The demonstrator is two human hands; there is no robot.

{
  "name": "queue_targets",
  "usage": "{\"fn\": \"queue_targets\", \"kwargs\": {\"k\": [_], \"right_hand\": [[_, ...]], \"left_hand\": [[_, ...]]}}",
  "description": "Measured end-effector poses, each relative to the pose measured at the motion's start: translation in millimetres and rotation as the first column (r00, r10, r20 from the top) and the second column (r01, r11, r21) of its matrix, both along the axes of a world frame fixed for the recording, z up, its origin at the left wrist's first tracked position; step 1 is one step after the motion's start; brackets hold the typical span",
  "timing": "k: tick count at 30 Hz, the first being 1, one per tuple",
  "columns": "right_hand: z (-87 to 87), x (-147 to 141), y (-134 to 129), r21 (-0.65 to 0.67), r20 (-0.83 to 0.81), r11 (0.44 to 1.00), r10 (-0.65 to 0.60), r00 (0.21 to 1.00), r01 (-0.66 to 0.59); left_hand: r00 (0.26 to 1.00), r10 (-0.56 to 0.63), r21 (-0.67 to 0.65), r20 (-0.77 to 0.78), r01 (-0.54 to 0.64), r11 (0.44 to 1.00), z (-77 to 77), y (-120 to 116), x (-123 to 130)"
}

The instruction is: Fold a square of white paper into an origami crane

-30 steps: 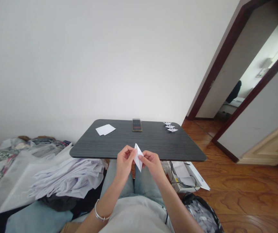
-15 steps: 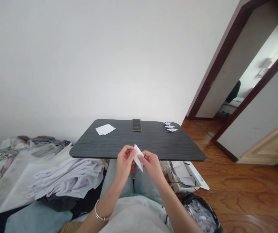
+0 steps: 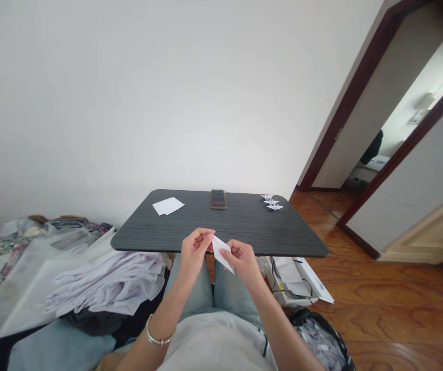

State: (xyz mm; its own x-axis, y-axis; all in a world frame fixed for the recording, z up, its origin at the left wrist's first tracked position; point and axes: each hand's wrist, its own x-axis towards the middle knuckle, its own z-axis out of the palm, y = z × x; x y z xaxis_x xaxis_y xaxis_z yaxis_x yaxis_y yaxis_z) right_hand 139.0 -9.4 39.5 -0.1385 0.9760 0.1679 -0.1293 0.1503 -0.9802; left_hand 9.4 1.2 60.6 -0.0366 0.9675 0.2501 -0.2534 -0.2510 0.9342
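A folded piece of white paper (image 3: 220, 251), shaped like a narrow diamond, is held up between my hands at the near edge of the dark table (image 3: 190, 226). My left hand (image 3: 197, 248) pinches its upper tip between thumb and fingers. On the paper's right side, my right hand (image 3: 242, 258) grips it with the thumb lying on the near face. The fingers behind the paper are partly hidden. Several folded paper cranes (image 3: 273, 204) stand in a row at the table's far right. White paper sheets (image 3: 168, 205) overlap at the far left.
A phone (image 3: 218, 199) lies at the table's back middle, near the wall. Piled white cloth (image 3: 113, 281) is on the left. To the right sit a white box (image 3: 293, 281) with papers and cables, and a black-lined bin (image 3: 320, 342) holding paper scraps.
My left hand has shifted slightly left and up to the paper's upper tip. The paper has tilted and shows a wider face. My right hand keeps its hold.
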Motion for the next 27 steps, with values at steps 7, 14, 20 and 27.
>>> {"fn": "queue_targets", "kwargs": {"k": [7,14,20,27], "right_hand": [[0.2,0.3,0.2,0.01,0.029,1.0,-0.015,0.999,0.015],[-1.5,1.0,0.6,-0.025,0.017,1.0,-0.002,1.0,0.003],[-1.1,0.4,-0.7,-0.056,-0.006,0.998,0.033,0.999,-0.033],[-0.4,2.9,-0.4,-0.056,-0.034,0.998,0.019,0.999,-0.021]], "left_hand": [[0.998,-0.037,0.001,-0.046,0.037,0.999,0.9,2.1,-1.1],[0.995,0.063,0.051,-0.073,-0.06,0.997,0.8,3.5,-2.6],[0.996,0.075,0.07,-0.053,-0.072,0.995,-2.8,4.2,-4.3],[0.991,-0.123,0.058,-0.059,0.126,0.99,-0.2,1.8,-11.6]]}}
